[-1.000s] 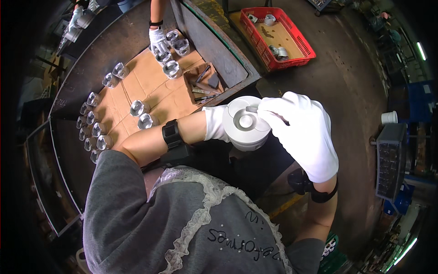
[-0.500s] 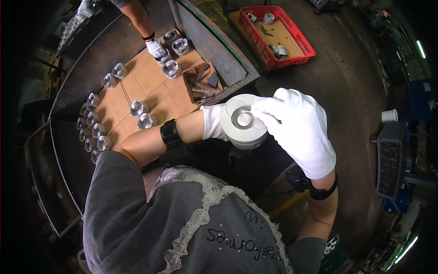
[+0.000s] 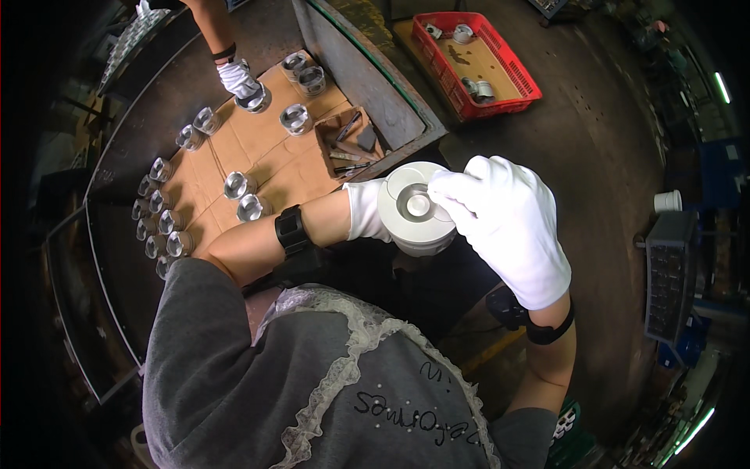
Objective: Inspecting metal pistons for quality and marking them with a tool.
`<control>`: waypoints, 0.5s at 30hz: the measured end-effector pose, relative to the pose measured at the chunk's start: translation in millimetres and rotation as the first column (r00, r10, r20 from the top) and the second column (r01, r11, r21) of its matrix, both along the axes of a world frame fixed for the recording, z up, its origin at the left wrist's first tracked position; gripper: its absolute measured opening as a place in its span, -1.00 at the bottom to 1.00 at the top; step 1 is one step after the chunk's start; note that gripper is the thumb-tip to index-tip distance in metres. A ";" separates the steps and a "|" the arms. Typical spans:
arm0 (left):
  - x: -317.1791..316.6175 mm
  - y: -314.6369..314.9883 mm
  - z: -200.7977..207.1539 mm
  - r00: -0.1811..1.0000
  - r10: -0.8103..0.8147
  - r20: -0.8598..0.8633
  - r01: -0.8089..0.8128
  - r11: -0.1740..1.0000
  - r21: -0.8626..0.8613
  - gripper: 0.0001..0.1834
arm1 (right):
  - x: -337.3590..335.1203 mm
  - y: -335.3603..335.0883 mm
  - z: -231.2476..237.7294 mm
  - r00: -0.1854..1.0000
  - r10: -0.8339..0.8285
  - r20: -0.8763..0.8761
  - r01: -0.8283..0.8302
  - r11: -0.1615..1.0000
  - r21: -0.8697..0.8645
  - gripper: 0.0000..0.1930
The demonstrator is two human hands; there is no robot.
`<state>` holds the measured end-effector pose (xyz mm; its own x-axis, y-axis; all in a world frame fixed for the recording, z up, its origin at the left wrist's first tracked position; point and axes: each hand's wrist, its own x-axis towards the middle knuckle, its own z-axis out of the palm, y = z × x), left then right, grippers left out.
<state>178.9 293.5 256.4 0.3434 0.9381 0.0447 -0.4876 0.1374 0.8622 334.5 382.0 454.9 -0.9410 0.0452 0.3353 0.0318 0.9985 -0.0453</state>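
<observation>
A silver-grey engine piston is held up in front of me, its crown with the round bowl facing up. My left hand, in a white glove, supports it from the left; its fingers are hidden behind the piston. Over the right side of the crown is my right hand, also white-gloved. Its thumb and fingers are pinched together at the rim of the bowl. Whether something small sits in that pinch cannot be made out.
On the left, a cardboard-covered table bears several pistons and an open box of tools. A co-worker's gloved hand grips a piston there. A red basket with pistons stands beyond, a grey crate at right.
The co-worker's hand has moved left across the cardboard with a piston. My right hand has shifted slightly left at the bowl's rim; my left hand and its piston stay nearly still.
</observation>
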 end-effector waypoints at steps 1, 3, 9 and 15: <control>-0.1 -0.3 3.8 1.000 0.001 -0.028 0.000 0.999 0.043 -0.62 | 0.0 -0.1 -0.8 1.000 0.000 -0.009 0.000 1.000 0.027 -0.91; -0.6 -1.4 2.2 0.921 -0.058 0.386 0.180 0.940 -0.289 -0.61 | -0.1 -1.1 -2.5 1.000 0.001 -0.018 0.000 0.999 0.053 -0.91; 0.3 -5.4 13.9 0.998 -0.059 0.004 0.059 0.990 -0.127 -0.63 | 1.0 0.1 -6.5 0.998 0.025 -0.052 -0.022 0.997 0.068 -0.89; -3.4 -9.2 1.4 0.880 0.025 0.475 0.232 0.850 -0.473 -0.63 | 2.0 -1.4 -7.8 0.998 0.032 -0.055 -0.028 0.997 0.065 -0.87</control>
<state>175.5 284.3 257.8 0.5007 0.8294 -0.2478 -0.7554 0.5584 0.3428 336.5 380.6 447.1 -0.9214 -0.0062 0.3887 0.0010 0.9998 0.0182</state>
